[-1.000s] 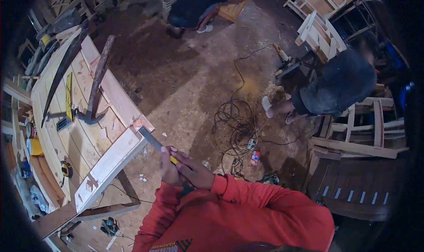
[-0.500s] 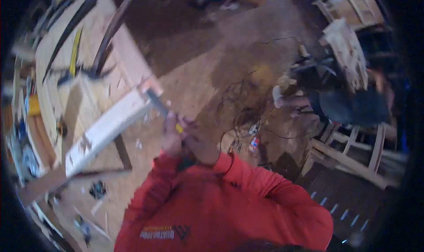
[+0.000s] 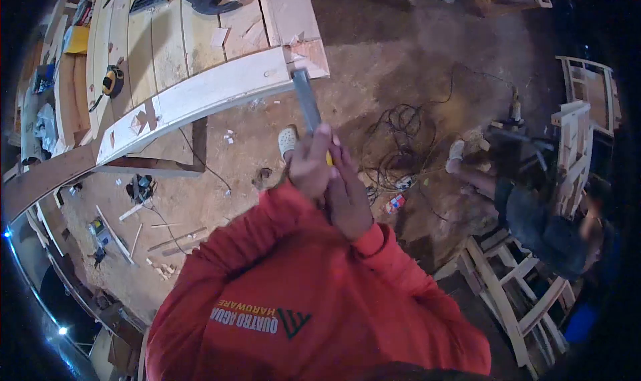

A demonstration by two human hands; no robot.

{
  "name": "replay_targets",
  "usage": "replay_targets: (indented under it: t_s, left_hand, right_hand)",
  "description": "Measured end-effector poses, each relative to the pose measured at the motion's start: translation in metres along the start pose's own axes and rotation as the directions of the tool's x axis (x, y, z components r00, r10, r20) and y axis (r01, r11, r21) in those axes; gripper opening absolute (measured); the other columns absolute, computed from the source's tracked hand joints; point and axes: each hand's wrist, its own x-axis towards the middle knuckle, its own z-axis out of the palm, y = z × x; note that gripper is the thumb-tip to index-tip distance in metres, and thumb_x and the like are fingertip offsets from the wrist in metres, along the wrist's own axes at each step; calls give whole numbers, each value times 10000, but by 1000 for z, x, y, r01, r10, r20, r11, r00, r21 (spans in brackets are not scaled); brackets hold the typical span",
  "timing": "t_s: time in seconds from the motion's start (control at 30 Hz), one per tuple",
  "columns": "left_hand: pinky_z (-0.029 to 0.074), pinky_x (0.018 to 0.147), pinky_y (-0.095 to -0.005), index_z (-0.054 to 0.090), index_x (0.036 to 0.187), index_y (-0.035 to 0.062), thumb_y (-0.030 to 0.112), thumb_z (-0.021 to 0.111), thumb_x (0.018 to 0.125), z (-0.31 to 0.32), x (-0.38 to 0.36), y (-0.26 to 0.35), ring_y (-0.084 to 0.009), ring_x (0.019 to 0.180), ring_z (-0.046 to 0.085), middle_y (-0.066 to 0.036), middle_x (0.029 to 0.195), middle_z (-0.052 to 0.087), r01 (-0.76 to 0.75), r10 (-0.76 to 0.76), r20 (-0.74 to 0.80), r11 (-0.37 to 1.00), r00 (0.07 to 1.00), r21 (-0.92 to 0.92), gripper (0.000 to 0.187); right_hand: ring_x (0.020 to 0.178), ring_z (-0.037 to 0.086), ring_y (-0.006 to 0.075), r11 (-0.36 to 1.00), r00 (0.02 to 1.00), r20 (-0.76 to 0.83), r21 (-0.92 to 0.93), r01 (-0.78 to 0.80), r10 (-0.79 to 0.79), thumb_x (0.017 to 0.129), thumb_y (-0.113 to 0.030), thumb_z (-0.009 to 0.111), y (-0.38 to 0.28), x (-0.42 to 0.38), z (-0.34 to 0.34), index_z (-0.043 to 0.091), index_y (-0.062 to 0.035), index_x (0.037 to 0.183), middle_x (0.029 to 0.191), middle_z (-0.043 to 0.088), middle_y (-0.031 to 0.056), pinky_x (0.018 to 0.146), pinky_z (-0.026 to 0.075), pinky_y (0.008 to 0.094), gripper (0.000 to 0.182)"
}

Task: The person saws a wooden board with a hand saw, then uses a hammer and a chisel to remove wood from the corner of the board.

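Observation:
A chisel with a flat metal blade and a bit of yellow handle points up and left. Its tip meets the edge of a pale curved board, beside a notched reddish corner. My left hand is closed round the upper handle, thumb and fingers near the blade. Just below and to the right, my right hand presses round the handle's lower part, which is mostly hidden by both hands.
A hammer and a tape measure lie on the slatted wooden piece. Coiled cables and a red packet are on the floor. At the right, a person sits or crouches by wooden frames.
The view has shifted and become sharper, so the board, hands and chisel appear higher and further right. Both hands still hold the chisel, its tip still at the board's end.

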Motion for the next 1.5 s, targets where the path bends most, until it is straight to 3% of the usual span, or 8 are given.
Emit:
replay_targets:
  t_s: [0.17,0.37,0.7,0.9,1.17,1.23,1.3,1.5]
  left_hand:
    - [524,582,-359,533,1003,42,437,475,1081,7,7,21,-230,634,631,-94,759,618,-17,16,-10,995,1000,-95,406]
    - [538,661,-334,517,939,74,481,513,1054,-8,11,-8,-213,698,626,-79,737,569,-161,165,16,975,986,-155,422]
    - [485,564,-310,577,934,81,334,540,1079,-1,10,-11,-151,666,616,-37,797,626,-336,387,-112,886,915,320,294]
    - [562,605,-373,507,921,64,409,452,1080,-14,11,-18,-218,630,630,-89,696,561,-166,164,45,879,985,447,384]
    - [505,585,-331,593,963,70,301,518,1082,-11,25,6,-172,660,632,-48,791,636,-116,110,100,992,989,58,270]
    - [505,578,-321,588,937,76,329,512,1087,-1,4,-4,-162,658,624,-31,790,626,-305,337,-1,854,942,421,304]
    - [509,591,-314,586,913,57,324,504,1089,11,16,31,-181,632,617,-55,762,619,28,-27,24,999,999,-37,330]
    - [535,570,-349,583,891,13,286,468,1091,11,15,27,-219,603,645,-122,668,603,49,-43,-41,981,998,185,357]
  right_hand:
    - [986,615,316,848,889,197,274,-454,412,1084,-194,355,-39,12,-9,334,-44,1600,1408,565,282,892,486,436,538]
    - [975,635,295,1000,1000,22,28,-12,12,1088,-260,331,7,25,7,384,58,1540,1282,612,257,872,503,357,555]
    - [1448,434,359,989,1000,25,-147,12,-9,1082,-200,339,1,4,7,328,81,1558,1607,361,277,1145,372,392,552]
    - [1457,415,308,888,937,85,300,-347,338,1072,-185,353,-29,24,-6,358,73,1548,1624,357,233,1148,371,383,542]
    - [856,668,209,890,907,139,181,-418,397,1058,-164,340,-22,22,-6,363,27,1562,1561,451,217,822,535,352,539]
    - [950,677,249,844,858,206,177,-506,471,1055,-193,336,-17,34,-12,365,28,1561,1570,439,223,892,525,364,553]
    - [1094,659,296,835,856,213,205,-511,471,1055,-218,329,-29,30,-16,368,27,1561,1593,406,233,975,498,380,563]
    - [602,587,206,949,960,62,145,-280,274,1063,-179,357,-21,16,-10,341,-54,1598,908,660,195,624,493,368,550]
